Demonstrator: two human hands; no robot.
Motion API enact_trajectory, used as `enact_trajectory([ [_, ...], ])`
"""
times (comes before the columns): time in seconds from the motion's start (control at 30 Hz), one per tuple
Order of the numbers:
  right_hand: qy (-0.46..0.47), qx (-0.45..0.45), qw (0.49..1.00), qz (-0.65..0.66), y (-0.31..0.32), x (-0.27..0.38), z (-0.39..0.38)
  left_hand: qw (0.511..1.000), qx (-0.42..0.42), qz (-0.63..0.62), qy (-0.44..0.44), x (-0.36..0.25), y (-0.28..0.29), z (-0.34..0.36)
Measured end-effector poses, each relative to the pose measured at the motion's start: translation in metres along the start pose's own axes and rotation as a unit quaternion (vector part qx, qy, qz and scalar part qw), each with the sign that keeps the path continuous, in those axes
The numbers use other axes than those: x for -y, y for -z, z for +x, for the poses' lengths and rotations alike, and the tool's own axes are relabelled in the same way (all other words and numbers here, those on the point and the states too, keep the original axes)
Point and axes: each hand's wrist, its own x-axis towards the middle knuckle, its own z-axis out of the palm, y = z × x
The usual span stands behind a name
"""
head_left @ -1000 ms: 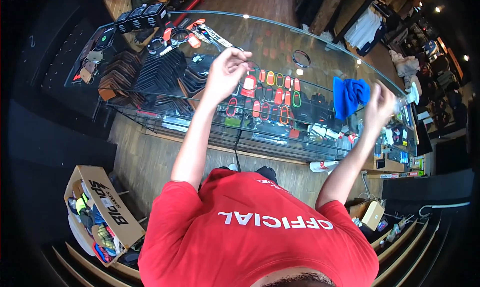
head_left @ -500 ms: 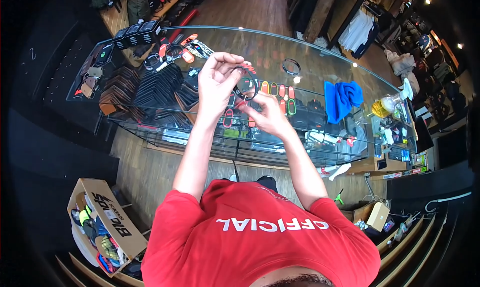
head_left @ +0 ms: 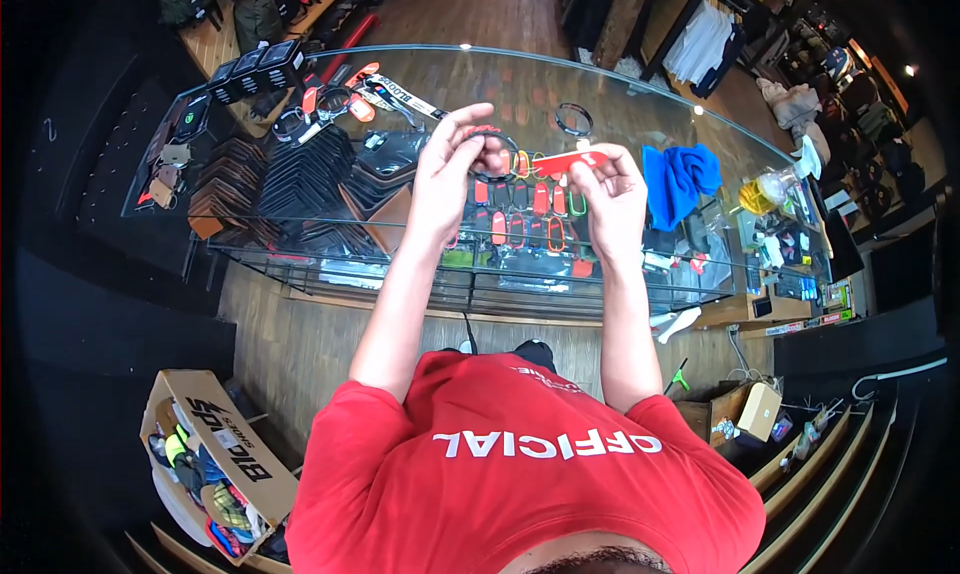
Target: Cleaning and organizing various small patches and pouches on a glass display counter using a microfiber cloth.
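Above the glass display counter, my left hand is closed around the near side of a dark, thin ring-shaped band. Just to its right, my right hand pinches a narrow red tag between thumb and fingers. The tag's left end points toward the band; whether a string joins the two cannot be made out. A second dark ring-shaped band lies on the glass beyond my right hand. Under the glass, below both hands, are rows of small coloured carabiner-like loops.
A crumpled blue cloth and a spray bottle of yellow liquid stand right of my hands. Further left are more bands with red tags and black boxes. An open cardboard box sits low at left.
My right hand has come away from beneath the band and moved right, with the red tag in its fingers. My left hand keeps hold of the band, now tilted flatter.
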Motion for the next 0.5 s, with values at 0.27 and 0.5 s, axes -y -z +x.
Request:
enact_trajectory([
  [0.27, 0.071, 0.020, 0.994, -0.075, -0.006, 0.022, 0.020, 0.965, -0.004, -0.250, 0.077, 0.007, -0.025, -0.017],
  [0.5, 0.125, -0.012, 0.987, -0.103, -0.007, 0.027, 0.050, 0.928, -0.010, -0.360, 0.099, 0.004, -0.033, -0.022],
])
